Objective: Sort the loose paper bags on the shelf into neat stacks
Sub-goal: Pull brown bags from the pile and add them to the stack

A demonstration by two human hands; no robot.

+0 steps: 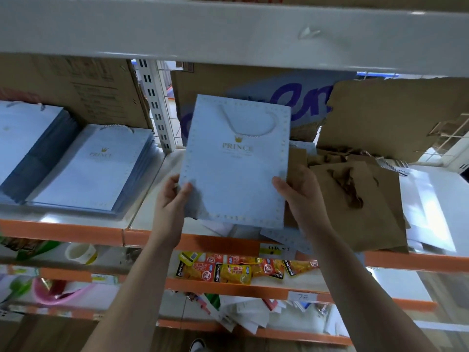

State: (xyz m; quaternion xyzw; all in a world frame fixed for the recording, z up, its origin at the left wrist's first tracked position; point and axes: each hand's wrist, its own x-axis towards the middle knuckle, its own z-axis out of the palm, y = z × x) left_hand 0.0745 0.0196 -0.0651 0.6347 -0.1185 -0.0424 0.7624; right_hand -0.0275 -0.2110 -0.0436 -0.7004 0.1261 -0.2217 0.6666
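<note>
Gripping blue paper bag (234,163) between hands: left hand (172,196) pinches lower-left edge, right hand (299,194) lower-right.

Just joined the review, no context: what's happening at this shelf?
A person is holding one light blue PRINCE bag up in front of the shelf. The left hand pinches its lower left edge and the right hand its lower right edge. Neat stacks of the same bags already lie on the shelf to the left. Brown paper bags lie in a loose, overlapping pile to the right, not yet sorted.
</note>
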